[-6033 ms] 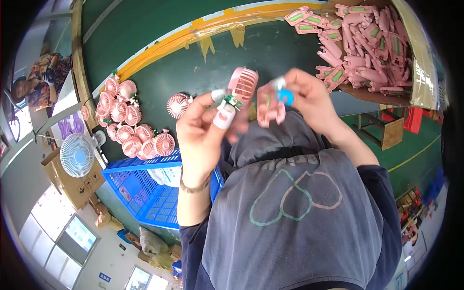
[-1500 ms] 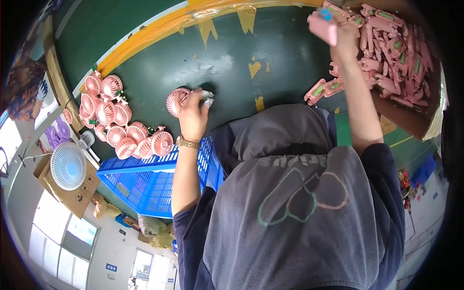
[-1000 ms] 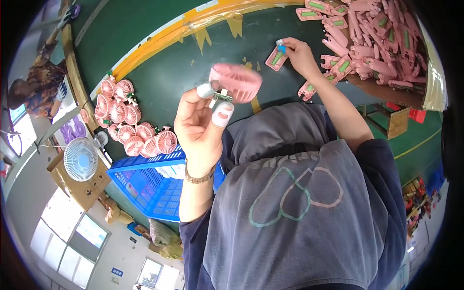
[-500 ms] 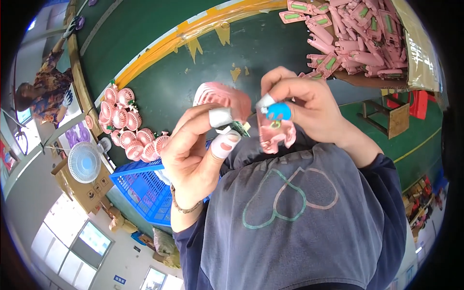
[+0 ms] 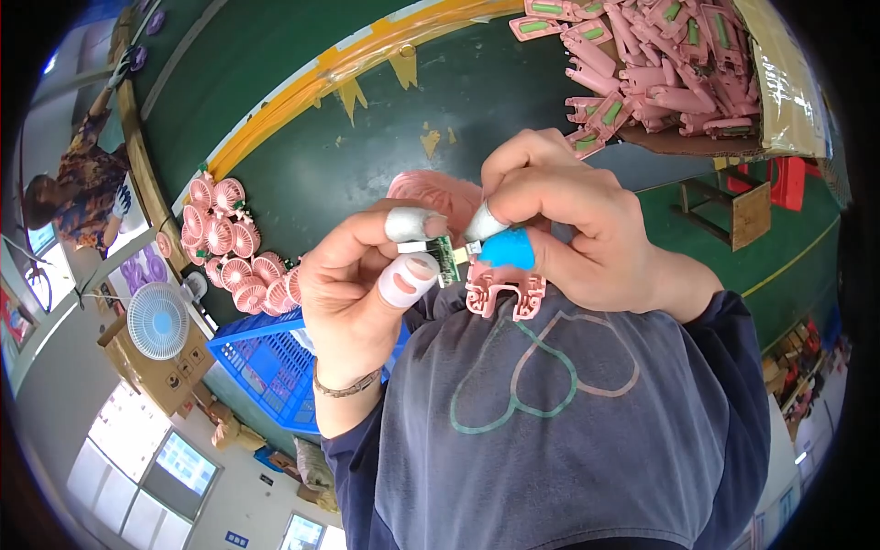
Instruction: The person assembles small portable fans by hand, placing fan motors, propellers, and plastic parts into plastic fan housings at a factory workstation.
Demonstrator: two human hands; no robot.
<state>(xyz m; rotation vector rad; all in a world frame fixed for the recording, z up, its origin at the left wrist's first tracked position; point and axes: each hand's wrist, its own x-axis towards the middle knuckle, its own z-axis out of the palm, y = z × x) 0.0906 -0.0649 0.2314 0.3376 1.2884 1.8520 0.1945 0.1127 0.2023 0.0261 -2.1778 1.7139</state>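
My left hand [image 5: 362, 266] pinches a small green circuit board [image 5: 447, 261] between its taped thumb and index finger. White connectors stick out from the board's sides. My right hand [image 5: 573, 225], with blue tape on the thumb and white tape on a finger, is closed at the board's right side, by a small pale connector [image 5: 472, 248]. Under that thumb hangs a pink plastic housing [image 5: 506, 291] with a notched end, held in the same hand. Just beyond my hands lies a ridged pink plastic piece [image 5: 435, 191], partly hidden by them.
Several pink fan heads [image 5: 220, 235] cluster at the left of the green table [image 5: 302, 156]. A blue plastic basket [image 5: 266, 362] is at the lower left. Pink handle pieces fill a cardboard box [image 5: 779, 87] at the far right, near a wooden stool [image 5: 752, 215]. Another person [image 5: 87, 183] works at the far left.
My hands have come together, bringing the circuit board against the right fingertips. The pink housing has tilted, its notched end now facing me more squarely.
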